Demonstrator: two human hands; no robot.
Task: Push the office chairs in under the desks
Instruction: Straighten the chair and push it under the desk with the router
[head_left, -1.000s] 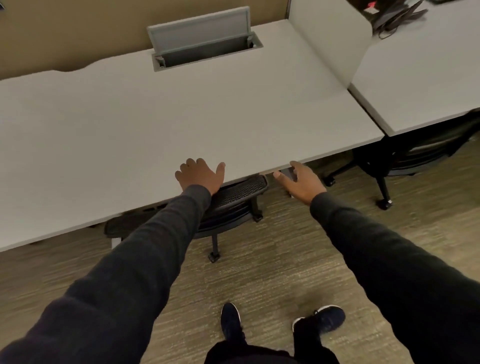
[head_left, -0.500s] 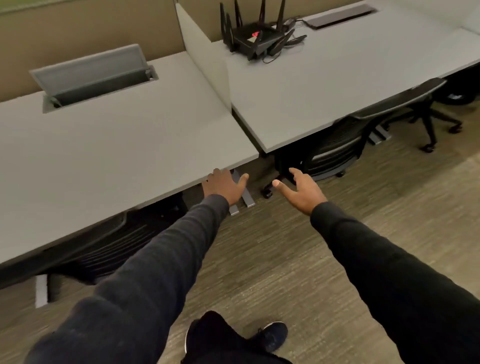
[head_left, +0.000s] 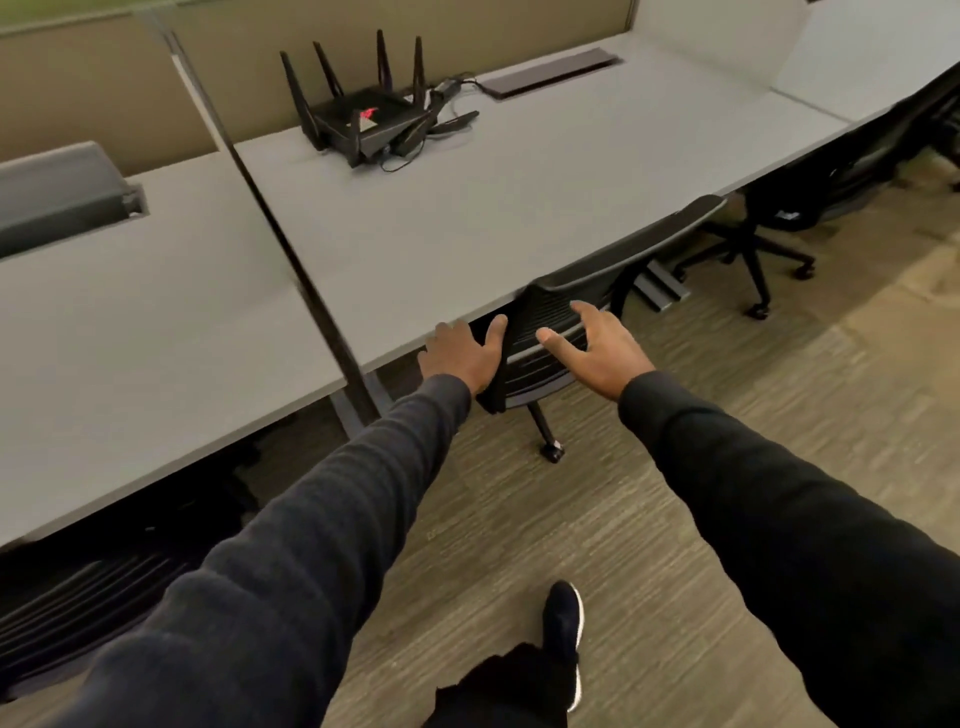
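A black mesh office chair (head_left: 602, 280) stands at the front edge of the middle grey desk (head_left: 519, 197), its backrest sticking out past the desk edge. My left hand (head_left: 460, 356) is at the backrest's left end, fingers apart, thumb beside the chair. My right hand (head_left: 597, 348) hovers open over the backrest's near side; I cannot tell if it touches. A second black chair (head_left: 93, 587) sits under the left desk (head_left: 130, 332). A third chair (head_left: 810, 192) stands at the far right.
A black router (head_left: 369, 114) with antennas and cables sits on the middle desk. A dark divider (head_left: 291, 254) separates the two desks. A cable hatch (head_left: 62, 197) is set in the left desk. Carpet stretches to the right; my foot (head_left: 563, 623) is below.
My view and both hands have shifted right, from the left desk's chair to the middle desk's chair. Both hands now sit at its backrest, and I have stepped along the floor.
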